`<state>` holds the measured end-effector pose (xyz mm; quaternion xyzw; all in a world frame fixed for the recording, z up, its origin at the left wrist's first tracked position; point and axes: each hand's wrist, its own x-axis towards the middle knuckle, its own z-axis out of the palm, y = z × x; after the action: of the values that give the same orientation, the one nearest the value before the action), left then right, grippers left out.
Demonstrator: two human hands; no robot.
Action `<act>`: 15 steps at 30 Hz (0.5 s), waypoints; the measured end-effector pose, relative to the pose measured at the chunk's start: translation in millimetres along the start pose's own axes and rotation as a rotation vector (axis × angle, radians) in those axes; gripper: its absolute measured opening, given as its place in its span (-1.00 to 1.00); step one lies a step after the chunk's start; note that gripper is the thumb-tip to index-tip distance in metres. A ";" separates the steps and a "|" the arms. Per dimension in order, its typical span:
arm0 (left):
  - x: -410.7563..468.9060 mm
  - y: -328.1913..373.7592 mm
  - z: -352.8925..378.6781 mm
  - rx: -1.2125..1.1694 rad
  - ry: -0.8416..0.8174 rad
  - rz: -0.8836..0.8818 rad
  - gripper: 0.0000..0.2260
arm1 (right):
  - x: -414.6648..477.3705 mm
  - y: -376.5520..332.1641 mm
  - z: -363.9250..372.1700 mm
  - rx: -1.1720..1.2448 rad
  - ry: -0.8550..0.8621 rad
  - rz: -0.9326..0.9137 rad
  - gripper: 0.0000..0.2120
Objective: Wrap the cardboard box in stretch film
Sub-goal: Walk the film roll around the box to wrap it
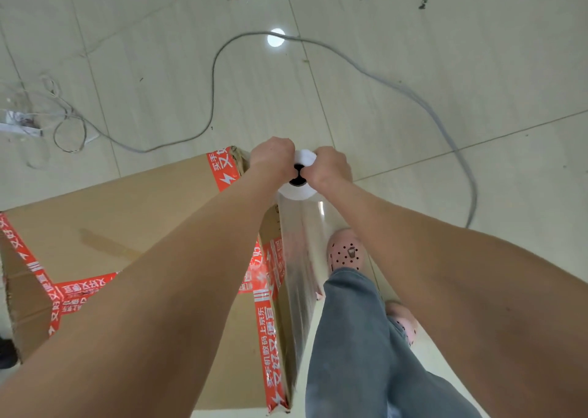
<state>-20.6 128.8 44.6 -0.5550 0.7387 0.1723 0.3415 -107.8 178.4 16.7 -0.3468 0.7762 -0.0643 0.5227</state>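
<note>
A large brown cardboard box [133, 214], sealed with red printed tape, stands on the floor at lower left. Both arms reach out over it. My left hand [270, 160] and my right hand [329, 168] grip the top end of an upright white roll of stretch film [297, 191], thumbs at its dark core hole. The roll stands at the box's far right corner. Clear film [302, 268] runs from the roll down along the box's right side.
A grey cable [375, 77] loops across the pale tiled floor beyond the box. Thin wires and a power strip [19, 123] lie at far left. My legs in blue jeans and pink clogs [345, 253] stand right of the box.
</note>
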 end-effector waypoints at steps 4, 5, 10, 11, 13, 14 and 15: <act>13.1 -5.0 -6.9 0.046 -0.004 0.046 -0.86 | 3.2 -14.6 7.7 -0.054 0.089 -0.069 -0.65; 15.6 -6.8 -10.7 0.032 0.002 0.049 -0.85 | 5.3 -16.6 5.7 0.000 0.119 -0.068 -0.59; 27.3 -10.3 -23.8 -0.028 0.030 0.027 -0.82 | 10.6 -15.4 -3.2 0.297 0.069 0.054 -0.26; 29.0 -9.4 -24.9 -0.047 0.025 0.013 -0.81 | 9.9 -14.1 -1.2 0.327 0.008 0.127 -0.23; 32.3 -7.7 -27.1 -0.069 0.011 0.001 -0.78 | 10.4 -14.8 1.4 0.404 -0.098 0.255 -0.25; 34.5 -8.7 -28.2 -0.074 0.001 -0.004 -0.78 | 13.2 -17.3 1.8 0.441 -0.120 0.281 -0.29; 37.1 -11.1 -29.4 -0.078 -0.011 -0.009 -0.80 | 17.3 -21.2 1.6 0.456 -0.130 0.282 -0.35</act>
<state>-24.9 80.5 41.0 -0.5701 0.7271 0.2024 0.3245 -100.2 152.4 12.6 -0.1123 0.7470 -0.1415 0.6398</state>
